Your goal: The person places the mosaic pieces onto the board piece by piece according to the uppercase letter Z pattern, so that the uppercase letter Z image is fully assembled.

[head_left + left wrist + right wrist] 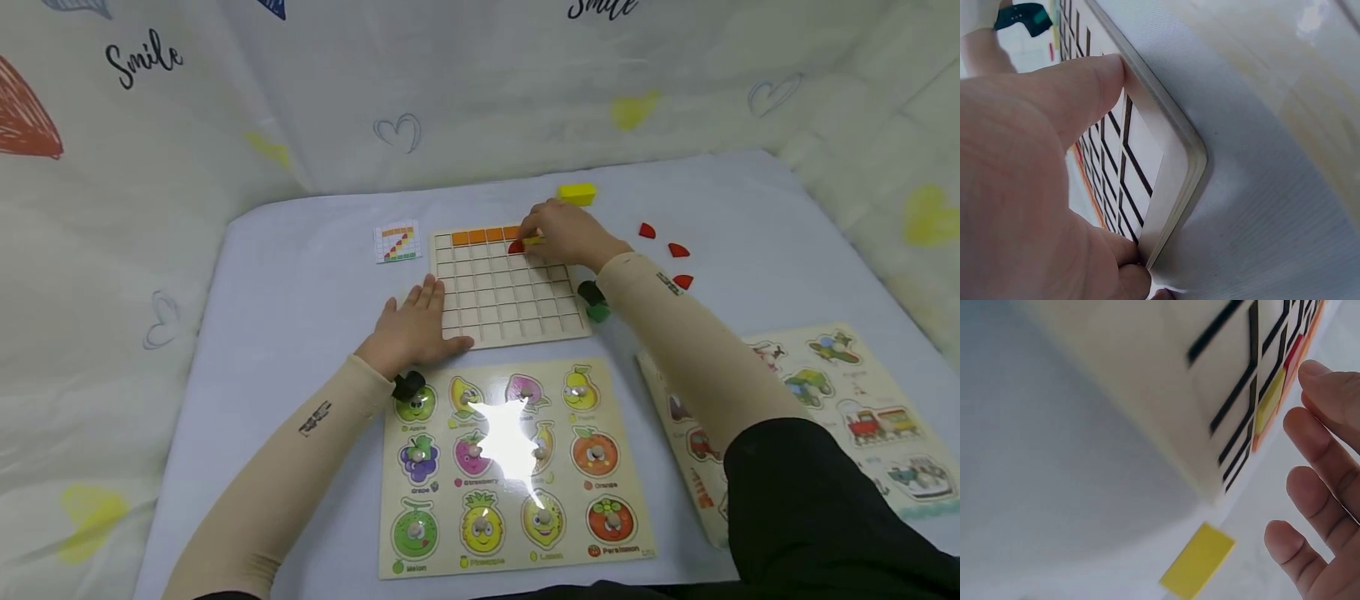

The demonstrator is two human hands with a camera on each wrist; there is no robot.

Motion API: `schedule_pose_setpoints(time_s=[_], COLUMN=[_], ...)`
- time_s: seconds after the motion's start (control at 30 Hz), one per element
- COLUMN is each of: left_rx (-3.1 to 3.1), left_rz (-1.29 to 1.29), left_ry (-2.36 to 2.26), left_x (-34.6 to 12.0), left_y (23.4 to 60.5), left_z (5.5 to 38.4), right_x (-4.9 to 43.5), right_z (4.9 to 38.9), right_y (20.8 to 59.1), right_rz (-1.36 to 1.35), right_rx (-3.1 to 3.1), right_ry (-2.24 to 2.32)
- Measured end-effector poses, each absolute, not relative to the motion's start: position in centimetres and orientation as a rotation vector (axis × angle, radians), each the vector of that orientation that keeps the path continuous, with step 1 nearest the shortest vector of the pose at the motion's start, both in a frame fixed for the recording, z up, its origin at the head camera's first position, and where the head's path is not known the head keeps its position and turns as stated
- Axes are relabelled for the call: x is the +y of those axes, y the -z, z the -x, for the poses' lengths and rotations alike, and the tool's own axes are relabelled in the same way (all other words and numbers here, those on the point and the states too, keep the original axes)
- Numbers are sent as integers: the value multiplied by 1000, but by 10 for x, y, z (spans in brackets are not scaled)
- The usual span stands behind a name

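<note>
A wooden grid board (487, 296) lies on the table with a row of orange square tiles (476, 237) along its far edge. Just below that row are a red quarter-round tile (515, 247) and a yellow tile (533, 240). My right hand (566, 233) hovers over the board's far right part. Its fingertips are beside the yellow tile (1270, 400), and nothing shows between them in the right wrist view. At the near left corner my left hand (412, 329) rests on the board, its thumb (1107, 78) on the front edge and its fingers along the left side.
A small pattern card (397, 242) lies left of the board. Yellow pieces (576, 194) sit behind it, loose red quarter-round tiles (678, 250) to the right, green pieces (597, 312) by its right edge. A fruit puzzle (517, 517) and a vehicle puzzle (810, 387) lie nearer.
</note>
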State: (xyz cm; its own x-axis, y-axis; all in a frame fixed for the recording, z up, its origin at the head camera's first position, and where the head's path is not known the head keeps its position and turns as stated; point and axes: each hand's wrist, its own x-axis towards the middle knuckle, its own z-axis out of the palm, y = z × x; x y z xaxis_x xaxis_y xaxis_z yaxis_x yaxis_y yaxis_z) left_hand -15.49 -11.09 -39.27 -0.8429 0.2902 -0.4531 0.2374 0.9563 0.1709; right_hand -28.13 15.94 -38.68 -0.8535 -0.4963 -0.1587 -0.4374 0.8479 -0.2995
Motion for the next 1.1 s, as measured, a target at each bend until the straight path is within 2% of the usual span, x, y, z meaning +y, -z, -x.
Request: schedule_pose_setpoints(time_s=[0.5, 1.1], left_rx=[2619, 2620], left_rz=[-386, -423], left_ry=[-146, -130], left_x=[-117, -114], left_y=[389, 390], left_z=[153, 151], right_x=[235, 268], right_z=[263, 242], right_y=[379, 381], right_rz=[516, 333], right_rx=[2741, 2721], right_ry=[309, 235])
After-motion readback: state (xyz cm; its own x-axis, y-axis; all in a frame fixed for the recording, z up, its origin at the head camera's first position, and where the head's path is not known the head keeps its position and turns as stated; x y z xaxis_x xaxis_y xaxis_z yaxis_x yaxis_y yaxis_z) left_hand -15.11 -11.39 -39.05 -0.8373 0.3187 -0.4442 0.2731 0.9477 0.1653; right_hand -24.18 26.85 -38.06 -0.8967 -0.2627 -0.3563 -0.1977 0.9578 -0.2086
